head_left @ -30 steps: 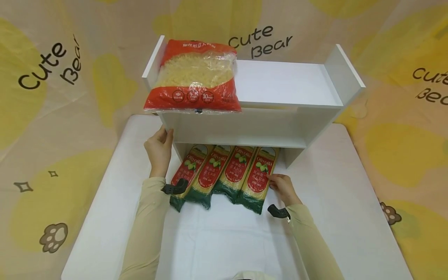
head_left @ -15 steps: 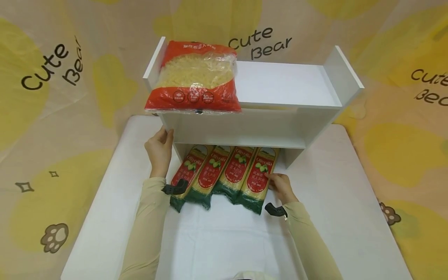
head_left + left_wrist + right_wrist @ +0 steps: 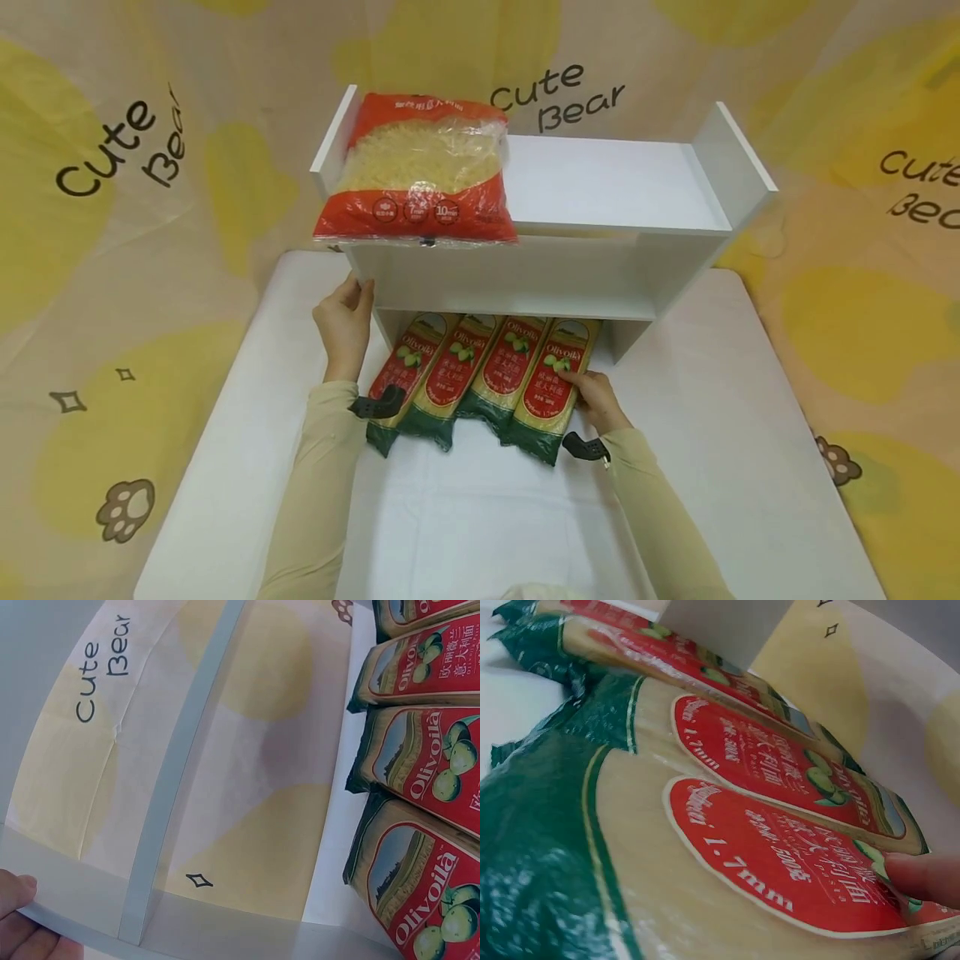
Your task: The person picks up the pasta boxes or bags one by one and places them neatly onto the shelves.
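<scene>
White table (image 3: 472,508): our left hand (image 3: 342,332) pinches shelf (image 3: 615,182). Our right hand (image 3: 600,400) pinches rightmost packet (image 3: 550,393) (thumb (image 3: 573,378) now farther over; likely steadier).

Olivoilà runs across all four spaghetti packs (image 3: 510,367), and beneath it I make out 欧丽薇兰 and 意大利面 in white on red. Up close, the rightmost pack (image 3: 769,859) also states 1.7mm and 500克. Over on the red pasta bag (image 3: 420,162), 7min and 10min sit near the bottom; its top line is partly blurred, though 意大利面 reads at the end. Cute Bear repeats in dark letters on the backdrop cloth (image 3: 637,50).
</scene>
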`<state>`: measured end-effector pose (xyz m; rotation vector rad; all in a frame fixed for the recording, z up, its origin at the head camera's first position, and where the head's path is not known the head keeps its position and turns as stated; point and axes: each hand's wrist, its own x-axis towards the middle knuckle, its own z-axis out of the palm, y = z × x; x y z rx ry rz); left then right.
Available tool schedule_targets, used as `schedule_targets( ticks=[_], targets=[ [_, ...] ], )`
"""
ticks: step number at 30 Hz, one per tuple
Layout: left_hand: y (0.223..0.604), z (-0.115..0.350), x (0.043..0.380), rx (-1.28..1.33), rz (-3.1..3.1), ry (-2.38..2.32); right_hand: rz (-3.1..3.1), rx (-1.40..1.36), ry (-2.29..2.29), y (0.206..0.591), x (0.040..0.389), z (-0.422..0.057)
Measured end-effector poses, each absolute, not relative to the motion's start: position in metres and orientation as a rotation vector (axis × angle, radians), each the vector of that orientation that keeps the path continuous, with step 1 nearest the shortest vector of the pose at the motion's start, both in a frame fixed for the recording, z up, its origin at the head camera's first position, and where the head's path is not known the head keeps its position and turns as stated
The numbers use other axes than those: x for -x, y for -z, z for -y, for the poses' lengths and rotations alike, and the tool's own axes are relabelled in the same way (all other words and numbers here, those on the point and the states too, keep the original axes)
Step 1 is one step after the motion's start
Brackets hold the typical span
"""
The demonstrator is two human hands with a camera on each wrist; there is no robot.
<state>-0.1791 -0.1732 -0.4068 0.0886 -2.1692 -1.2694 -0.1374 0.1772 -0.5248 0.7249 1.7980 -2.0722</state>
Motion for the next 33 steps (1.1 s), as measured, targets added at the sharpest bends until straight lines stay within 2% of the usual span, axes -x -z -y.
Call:
schedule_targets(
  ticks=[11, 33],
  targets=[
    [0.408, 0.174, 0.178, -0.101, 2.179, 1.271, -1.782, -0.776, 2.082, 0.529, 0.131, -0.18],
    [0.408, 0.174, 0.178, -0.077, 2.171, 1.274, -1.714, -0.8, 2.097, 0.517, 0.093, -0.174]
  ],
)
